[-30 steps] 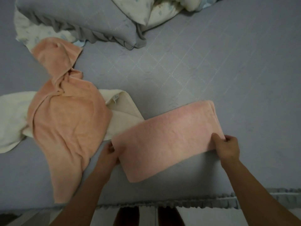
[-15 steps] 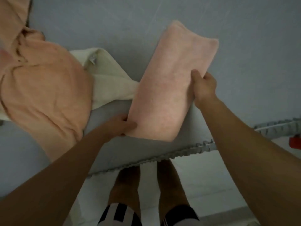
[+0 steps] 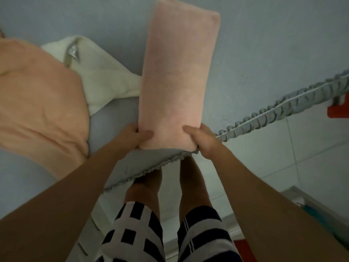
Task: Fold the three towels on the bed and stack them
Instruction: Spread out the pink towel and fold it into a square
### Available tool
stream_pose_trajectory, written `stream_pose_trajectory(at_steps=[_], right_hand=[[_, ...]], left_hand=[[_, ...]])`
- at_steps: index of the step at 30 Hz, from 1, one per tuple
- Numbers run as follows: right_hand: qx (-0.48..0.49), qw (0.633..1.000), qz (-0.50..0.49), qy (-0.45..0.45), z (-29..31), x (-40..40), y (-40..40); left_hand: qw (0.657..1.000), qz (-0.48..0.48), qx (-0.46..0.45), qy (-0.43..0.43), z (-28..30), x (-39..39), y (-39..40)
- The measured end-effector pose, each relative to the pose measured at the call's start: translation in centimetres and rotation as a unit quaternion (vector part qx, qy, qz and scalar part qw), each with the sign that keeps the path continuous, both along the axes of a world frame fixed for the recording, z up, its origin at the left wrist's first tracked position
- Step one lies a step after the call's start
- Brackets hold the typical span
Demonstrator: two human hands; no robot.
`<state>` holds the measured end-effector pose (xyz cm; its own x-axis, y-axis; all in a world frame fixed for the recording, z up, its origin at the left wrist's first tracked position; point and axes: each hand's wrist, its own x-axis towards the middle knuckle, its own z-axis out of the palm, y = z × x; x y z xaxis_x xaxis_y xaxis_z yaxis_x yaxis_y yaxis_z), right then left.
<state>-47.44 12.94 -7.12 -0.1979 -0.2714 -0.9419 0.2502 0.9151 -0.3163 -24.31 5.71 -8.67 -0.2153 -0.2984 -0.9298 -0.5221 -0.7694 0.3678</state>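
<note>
A pink towel, folded into a long narrow strip, lies on the grey bed and runs straight away from me. My left hand pinches its near left corner, thumb on top. My right hand grips the near right corner at the bed's edge. An unfolded peach towel is spread out at the left. A cream towel lies partly under the peach one, and its right end touches the pink strip.
The bed's ruffled edge runs diagonally from the lower middle to the right. White floor tiles lie beyond it. A red object sits at the right border. My legs in checked shorts stand against the bed.
The pink towel has turned from lying crosswise to pointing away from me. My right hand has slid from its far side to the near right corner. The view has tilted down.
</note>
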Motion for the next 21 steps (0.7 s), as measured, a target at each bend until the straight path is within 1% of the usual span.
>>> stream_pose_trajectory(at_steps=[2,4,6,7,9,11,12,13,15,17,19,20,21], right_hand=[[-0.007,0.999,-0.014,0.037,0.8,0.1,0.2],[-0.025,0.997,-0.026,0.073,2.1,0.0,-0.2],[-0.027,0.995,-0.027,0.088,3.3,-0.3,-0.6],[-0.013,0.996,-0.023,0.081,3.8,-0.5,-0.7],[0.033,0.999,0.001,0.036,4.9,-1.1,-0.7],[0.074,0.996,0.030,-0.025,5.7,-1.8,-0.8],[0.081,0.995,0.041,-0.048,5.9,-2.1,-1.0],[0.078,0.994,0.042,-0.065,6.0,-2.3,-1.3],[0.058,0.994,0.008,-0.088,5.5,-2.8,-2.0],[0.039,0.993,-0.044,-0.106,4.9,-3.1,-2.6],[0.004,0.991,-0.077,-0.112,4.5,-3.0,-2.9],[-0.028,0.992,-0.078,-0.092,4.3,-2.8,-2.7],[-0.073,0.994,-0.060,-0.051,4.1,-2.6,-2.4]], left_hand=[[1.000,-0.019,0.012,0.003,0.8,0.3,-0.4],[1.000,-0.015,0.023,0.004,1.6,0.3,-0.9],[0.999,-0.028,0.036,0.001,2.6,0.4,-1.1],[0.998,-0.044,0.051,0.000,3.2,0.5,-1.1],[0.993,-0.065,0.098,0.003,4.1,0.8,-1.0],[0.989,-0.061,0.131,0.002,4.7,0.9,-0.8],[0.991,-0.047,0.127,0.000,4.9,0.7,-0.7],[0.994,-0.018,0.103,-0.007,4.8,0.5,-0.7],[0.995,0.091,0.023,-0.031,4.5,0.0,-1.0],[0.978,0.199,-0.046,-0.029,4.7,-0.5,-1.1],[0.966,0.233,-0.113,0.006,5.2,-0.7,-1.1],[0.962,0.227,-0.144,0.039,5.6,-0.8,-0.9],[0.960,0.209,-0.170,0.072,6.0,-0.8,-0.7]])
